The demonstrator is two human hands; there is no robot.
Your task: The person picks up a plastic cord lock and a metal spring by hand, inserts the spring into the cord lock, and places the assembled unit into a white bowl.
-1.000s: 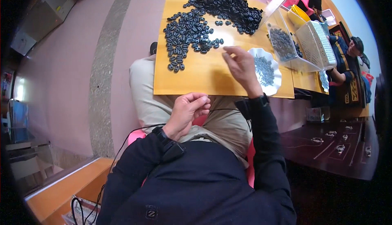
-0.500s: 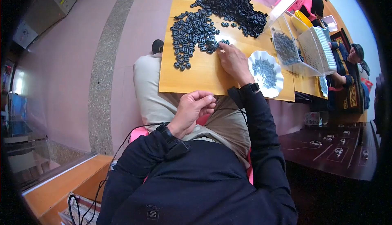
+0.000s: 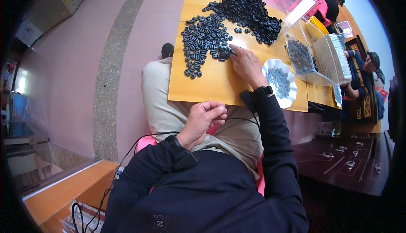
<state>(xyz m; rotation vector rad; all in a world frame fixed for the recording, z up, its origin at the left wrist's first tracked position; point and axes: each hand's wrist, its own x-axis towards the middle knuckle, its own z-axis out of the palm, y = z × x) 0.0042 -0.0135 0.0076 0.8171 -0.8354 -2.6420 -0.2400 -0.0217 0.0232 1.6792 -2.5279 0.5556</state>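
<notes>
Small black oval pieces with two holes [image 3: 199,38] lie spread on the wooden table [image 3: 203,90]. My right hand [image 3: 247,66] reaches to their right edge, its thumb and index finger closed around a dark piece [image 3: 232,51], partly hidden by the fingers. Close to my lap, below the table's near edge, my left hand [image 3: 202,122] is closed in a pinch. Whatever its fingertips may hold is too small to make out. Beside my right wrist stands a white scalloped dish [image 3: 289,100] with many small grey parts [image 3: 278,82].
A tall heap of black pieces [image 3: 249,11] covers the far part of the table. To the right stand a clear bin [image 3: 301,55] with dark parts, a white perforated basket [image 3: 332,57] and a yellow container [image 3: 316,28]. Other people [image 3: 364,70] sit beyond. A cable [image 3: 141,138] crosses my lap.
The whole view has shifted slightly, so the table appears lower and farther right. My right hand stays at the edge of the spread pieces, and my left hand keeps its pinch.
</notes>
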